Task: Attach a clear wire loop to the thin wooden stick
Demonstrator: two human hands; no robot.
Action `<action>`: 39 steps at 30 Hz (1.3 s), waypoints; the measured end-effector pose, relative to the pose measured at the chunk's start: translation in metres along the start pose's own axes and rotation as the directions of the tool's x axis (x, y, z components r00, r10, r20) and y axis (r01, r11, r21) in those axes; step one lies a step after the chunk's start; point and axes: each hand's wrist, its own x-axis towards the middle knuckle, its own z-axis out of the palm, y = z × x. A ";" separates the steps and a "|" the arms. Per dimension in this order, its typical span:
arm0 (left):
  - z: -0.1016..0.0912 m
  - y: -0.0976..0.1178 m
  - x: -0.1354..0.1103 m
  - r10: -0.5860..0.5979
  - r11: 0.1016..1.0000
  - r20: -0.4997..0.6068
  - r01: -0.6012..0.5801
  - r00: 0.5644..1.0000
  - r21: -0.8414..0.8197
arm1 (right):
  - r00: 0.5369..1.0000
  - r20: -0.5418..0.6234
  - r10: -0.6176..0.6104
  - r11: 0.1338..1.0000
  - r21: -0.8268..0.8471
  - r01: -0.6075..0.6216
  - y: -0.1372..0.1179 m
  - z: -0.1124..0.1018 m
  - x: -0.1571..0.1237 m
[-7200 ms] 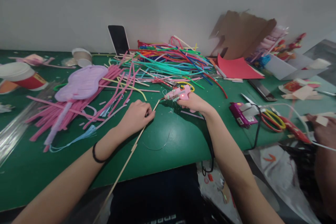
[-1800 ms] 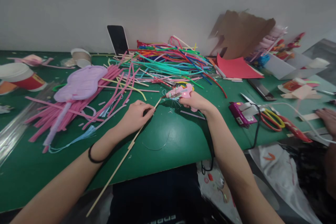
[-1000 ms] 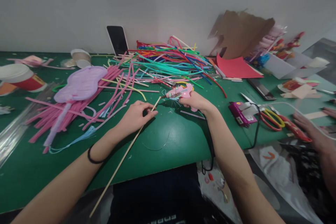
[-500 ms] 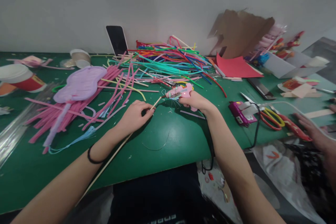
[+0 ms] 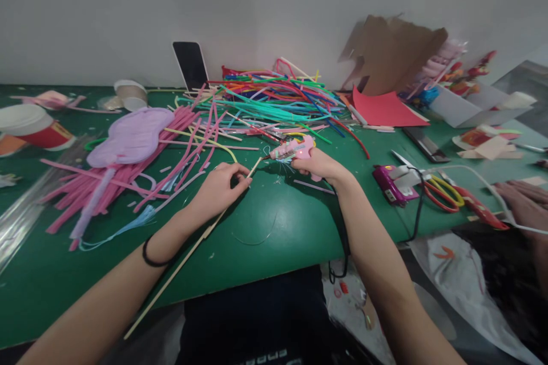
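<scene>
My left hand (image 5: 222, 189) pinches a long thin wooden stick (image 5: 180, 266) between thumb and fingers. The stick slants from the table's front edge up to the middle. In my right hand (image 5: 314, 164) is a pink hot glue gun (image 5: 291, 150), its dark nozzle at the stick's far end; whether they touch I cannot tell. A small light glows on the gun, and its black cord runs down past my wrist. Some light blue threads lie under the gun. Left of my left hand rests a lilac fuzzy fan shape (image 5: 131, 138) with a blue tassel (image 5: 143, 217).
Pink pipe cleaners (image 5: 103, 188) lie at left, a multicoloured pile (image 5: 274, 100) behind. A phone (image 5: 190, 65) leans on the wall. Right are red paper (image 5: 387, 109), a purple power adapter (image 5: 391, 183) and scissors (image 5: 445, 191). Another person's hand (image 5: 524, 199) is at the far right edge.
The stick has turned slightly in my left hand, and a splinter or overlapping piece shows along it. My right hand and glue gun hold still. The other person's hand has shifted right.
</scene>
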 end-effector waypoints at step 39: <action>-0.001 0.000 0.000 -0.013 1.000 -0.008 0.013 1.000 -0.004 | 1.000 0.017 -0.014 0.999 0.036 0.013 -0.002 -0.001 -0.003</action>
